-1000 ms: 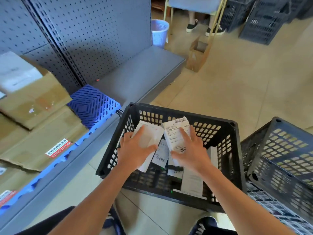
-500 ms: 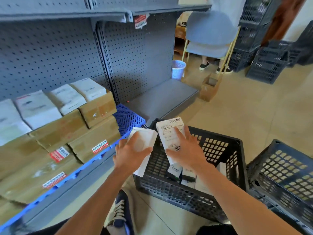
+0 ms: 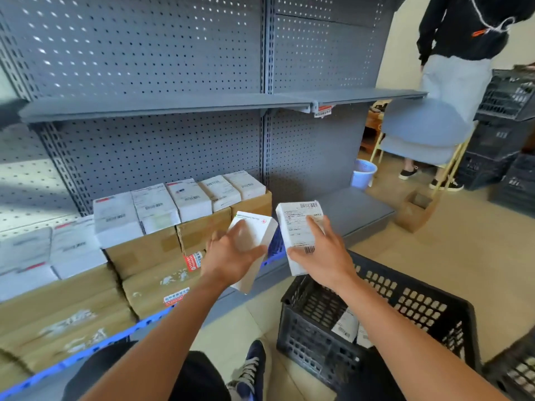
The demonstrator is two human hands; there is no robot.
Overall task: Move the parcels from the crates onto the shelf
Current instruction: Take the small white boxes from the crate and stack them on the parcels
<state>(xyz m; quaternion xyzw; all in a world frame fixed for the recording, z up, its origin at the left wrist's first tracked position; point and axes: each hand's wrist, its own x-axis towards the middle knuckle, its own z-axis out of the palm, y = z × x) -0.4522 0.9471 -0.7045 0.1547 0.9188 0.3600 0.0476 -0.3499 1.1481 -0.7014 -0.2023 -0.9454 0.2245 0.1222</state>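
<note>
My left hand [image 3: 231,256] grips a plain white parcel [image 3: 256,227], held in the air in front of the lower shelf. My right hand [image 3: 324,253] grips a second white parcel [image 3: 296,224] with a printed barcode label, just right of the first. Both sit above and left of the black plastic crate [image 3: 434,308] on the floor, which still holds a few white parcels [image 3: 346,325]. On the shelf, a row of white parcels [image 3: 188,201] lies on top of brown cardboard boxes [image 3: 150,256].
A grey pegboard shelving unit has a bare upper shelf [image 3: 173,104] and a bare grey base [image 3: 356,209] to the right. A person [image 3: 457,53] stands by a blue chair [image 3: 419,131]. A small open carton [image 3: 417,209], a bin [image 3: 363,173] and stacked black crates [image 3: 503,134] stand beyond.
Both hands lifted their parcels out of the crate and carried them up and left toward the shelf. My view tilted up from the crate to the shelving.
</note>
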